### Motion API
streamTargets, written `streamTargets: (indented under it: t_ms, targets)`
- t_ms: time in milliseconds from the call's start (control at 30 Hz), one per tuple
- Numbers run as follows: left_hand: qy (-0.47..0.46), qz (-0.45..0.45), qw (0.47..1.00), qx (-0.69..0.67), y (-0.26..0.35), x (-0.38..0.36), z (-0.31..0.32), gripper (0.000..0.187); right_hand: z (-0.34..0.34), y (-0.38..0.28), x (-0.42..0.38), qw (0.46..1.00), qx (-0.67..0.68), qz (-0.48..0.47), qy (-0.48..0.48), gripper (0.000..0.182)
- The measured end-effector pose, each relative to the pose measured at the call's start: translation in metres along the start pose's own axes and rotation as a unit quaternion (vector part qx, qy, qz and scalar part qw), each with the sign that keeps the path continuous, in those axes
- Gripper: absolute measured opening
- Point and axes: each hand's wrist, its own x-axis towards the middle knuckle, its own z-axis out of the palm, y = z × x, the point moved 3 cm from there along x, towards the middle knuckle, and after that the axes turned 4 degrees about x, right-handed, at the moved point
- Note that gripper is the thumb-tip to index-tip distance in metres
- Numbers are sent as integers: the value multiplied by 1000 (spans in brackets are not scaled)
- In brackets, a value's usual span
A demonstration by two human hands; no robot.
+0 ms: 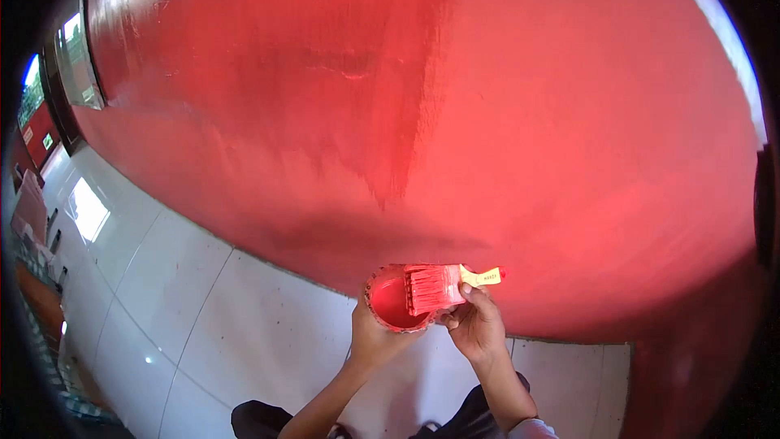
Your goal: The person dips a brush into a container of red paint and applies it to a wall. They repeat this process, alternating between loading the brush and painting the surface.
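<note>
My left hand [375, 340] is wrapped round a round container of red paint [390, 299], its rim smeared with paint. In my right hand [478, 323] is a wide paintbrush [435, 289] with a yellow handle, gripped near the base of the handle. The brush's red-coated bristles point left and lie over the right part of the container's opening. Beyond both hands rises a red wall [569, 130], with darker, glossier paint at the upper left and a lighter, matte area on the right.
White floor tiles [268, 301] run along the foot of the wall. A window [77, 57] is at the upper left. Assorted items [41, 284] stand at the far left edge. My legs and feet show at the bottom.
</note>
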Motion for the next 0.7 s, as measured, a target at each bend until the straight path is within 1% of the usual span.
streamTargets:
  t_ms: [100,133,200,267,300,333,367,400,433,500,533,567,633,700]
  targets:
    - [11,9,1000,-8,-16,-7,-3,75,-6,8,4,998,-39,-56,8,20]
    - [6,1,1000,-3,-17,-10,-2,75,-3,1,4,994,-58,-87,0,16]
    - [-7,-10,1000,9,-10,-10,-9,74,16,-25,0,977,-107,-177,-53,18]
    - [-21,15,1000,10,3,-5,-19,76,65,-63,-8,928,-160,-329,-66,22]
    - [-23,20,1000,3,5,-5,-22,76,91,-88,-9,881,-244,-397,-82,27]
    - [-26,23,999,-4,6,-5,-24,76,120,-111,-10,821,-325,-460,-94,32]
    - [-24,29,999,-6,2,-6,-27,78,156,-128,-16,761,-333,-545,-118,31]
    - [-21,33,999,-7,-4,-9,-30,80,184,-145,-19,677,-403,-600,-136,33]
    - [-19,40,999,3,1,-23,-4,81,188,-182,-37,579,-460,-660,-138,30]
    - [-20,15,999,30,0,-20,-3,84,223,-203,-18,367,-549,-732,-168,31]
    - [-22,1,999,42,-1,-19,-7,85,237,-205,-11,252,-582,-752,-179,32]
    - [-18,-4,999,32,-15,-19,-6,87,238,-207,-5,166,-623,-743,-181,34]
    - [11,-11,999,47,-28,-22,-5,84,224,-209,23,-9,-686,-705,-181,39]
    - [24,-9,998,52,-26,-21,-5,83,171,-188,61,-43,-717,-669,-189,42]
